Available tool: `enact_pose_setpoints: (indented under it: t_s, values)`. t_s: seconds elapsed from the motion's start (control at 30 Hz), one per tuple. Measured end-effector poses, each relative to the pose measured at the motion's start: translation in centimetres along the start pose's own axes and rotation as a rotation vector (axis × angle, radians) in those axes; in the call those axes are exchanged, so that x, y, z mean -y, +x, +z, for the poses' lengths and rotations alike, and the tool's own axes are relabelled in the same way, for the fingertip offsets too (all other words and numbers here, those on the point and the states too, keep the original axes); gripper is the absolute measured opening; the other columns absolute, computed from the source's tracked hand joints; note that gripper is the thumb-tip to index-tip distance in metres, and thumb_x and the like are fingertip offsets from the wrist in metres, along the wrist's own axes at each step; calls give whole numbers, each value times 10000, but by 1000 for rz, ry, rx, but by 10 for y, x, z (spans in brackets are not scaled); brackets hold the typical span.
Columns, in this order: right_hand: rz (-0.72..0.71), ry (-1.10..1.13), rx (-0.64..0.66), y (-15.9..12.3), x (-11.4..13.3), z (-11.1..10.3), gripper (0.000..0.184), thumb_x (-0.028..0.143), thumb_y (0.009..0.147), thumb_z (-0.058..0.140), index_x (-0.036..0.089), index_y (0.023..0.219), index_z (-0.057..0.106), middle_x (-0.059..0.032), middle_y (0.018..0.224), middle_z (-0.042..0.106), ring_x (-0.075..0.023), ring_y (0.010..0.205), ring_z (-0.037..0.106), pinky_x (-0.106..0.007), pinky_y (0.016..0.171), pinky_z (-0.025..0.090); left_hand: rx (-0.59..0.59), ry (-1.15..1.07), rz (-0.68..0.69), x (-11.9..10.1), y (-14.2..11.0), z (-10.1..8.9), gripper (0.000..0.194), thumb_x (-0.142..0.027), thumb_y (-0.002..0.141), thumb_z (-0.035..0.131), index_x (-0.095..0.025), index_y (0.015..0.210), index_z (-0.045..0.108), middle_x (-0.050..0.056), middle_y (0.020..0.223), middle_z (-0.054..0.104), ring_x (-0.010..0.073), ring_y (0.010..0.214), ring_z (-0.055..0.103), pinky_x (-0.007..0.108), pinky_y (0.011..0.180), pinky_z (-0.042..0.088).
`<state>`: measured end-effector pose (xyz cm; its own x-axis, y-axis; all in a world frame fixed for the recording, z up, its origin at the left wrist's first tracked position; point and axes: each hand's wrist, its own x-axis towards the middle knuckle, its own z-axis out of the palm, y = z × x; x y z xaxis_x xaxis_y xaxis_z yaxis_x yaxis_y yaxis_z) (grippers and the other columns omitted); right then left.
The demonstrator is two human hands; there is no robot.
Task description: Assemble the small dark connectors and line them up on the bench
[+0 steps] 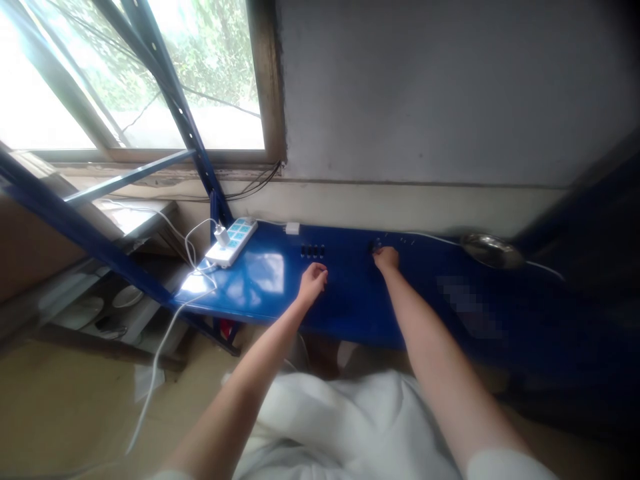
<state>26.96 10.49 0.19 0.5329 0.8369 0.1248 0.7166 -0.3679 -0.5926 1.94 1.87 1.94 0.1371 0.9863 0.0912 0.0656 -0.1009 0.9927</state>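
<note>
Mid-frame, four small dark slender pieces [313, 251] ran lengthwise upward, just above our nearer left hand [312, 284], its fingers half-curled; our right hand [388, 257] was at a small clear object [377, 244]. We could not tell either grip.

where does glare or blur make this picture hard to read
Head view: the window is blown out at upper left; head view: bright reflections wash out the left part of the blue tabletop, while its right end sinks into shadow; head view: a pixelated patch hides detail there; head view: whatever is at the right hand's fingertips is too soft to identify.
</note>
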Motion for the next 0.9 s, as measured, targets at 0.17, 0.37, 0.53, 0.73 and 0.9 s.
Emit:
enact_pose_setpoints:
  t_s: [0.17,0.37,0.53,0.73,0.9]
  values:
    - [34,-10,20,-4,4,-5,91,154,645,609,138,707,674,-133,772,672,-258,819,634,-323,683,477,0,23,19,1,-1,0,125,-257,764,485,-169,843,526,-41,566,505,55,419,451,160,404,364]
    - [56,2,75,-9,7,-17,64,126,583,641,150,642,647,-122,736,666,-274,805,636,-314,656,474,-39,91,54,2,0,2,138,-252,773,474,-170,857,546,-32,568,512,72,442,462,178,436,368]
    - [31,68,85,-27,0,-36,118,191,594,651,151,705,659,-94,728,673,-238,739,643,-289,628,469,-44,275,225,0,-5,4,191,-229,772,495,-192,942,573,-6,621,557,115,553,510,221,565,395]
    - [-26,366,102,-70,1,-51,188,241,682,567,137,810,656,-80,773,684,-137,551,618,-244,569,474,-30,540,489,-32,14,0,204,-234,782,505,-187,968,573,53,770,596,166,705,516,283,723,382]
    - [-92,655,137,-110,23,-49,227,281,695,570,121,841,639,-89,765,685,-129,527,602,-255,541,493,-116,726,600,-78,61,-14,164,-255,818,457,-183,848,603,76,878,594,220,909,481,373,892,285]
